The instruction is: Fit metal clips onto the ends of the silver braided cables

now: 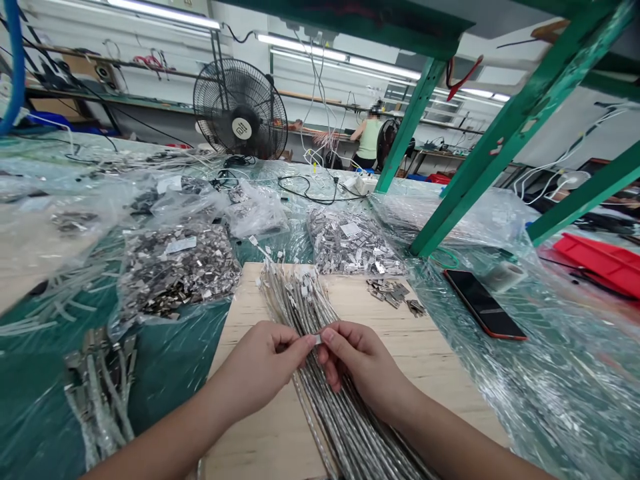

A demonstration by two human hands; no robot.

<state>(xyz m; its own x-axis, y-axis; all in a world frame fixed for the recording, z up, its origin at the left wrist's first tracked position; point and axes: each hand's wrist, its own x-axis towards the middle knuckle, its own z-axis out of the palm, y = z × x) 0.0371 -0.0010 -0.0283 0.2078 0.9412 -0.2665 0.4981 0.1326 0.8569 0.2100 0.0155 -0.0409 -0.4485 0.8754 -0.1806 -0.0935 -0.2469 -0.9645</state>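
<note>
My left hand [273,360] and my right hand [363,367] meet over a bundle of braided silvery cables [345,427]. Between their fingertips is a small pale metal piece [318,339], pinched from both sides; whether it sits on a cable end is hidden by the fingers. The cables run from the near edge up a light wooden board [250,427], with small white connector ends [306,283] at the far end. To the right on the board lie several loose flat metal pieces [390,293].
Two plastic bags of metal pieces [183,267] [353,243] stand behind the board. A finished-looking cable bunch [103,387] lies left. At right are a phone [483,303], a clear roll [505,277] and a red bin [600,263]. Green posts [465,193] rise from the table; a fan [243,110] stands behind.
</note>
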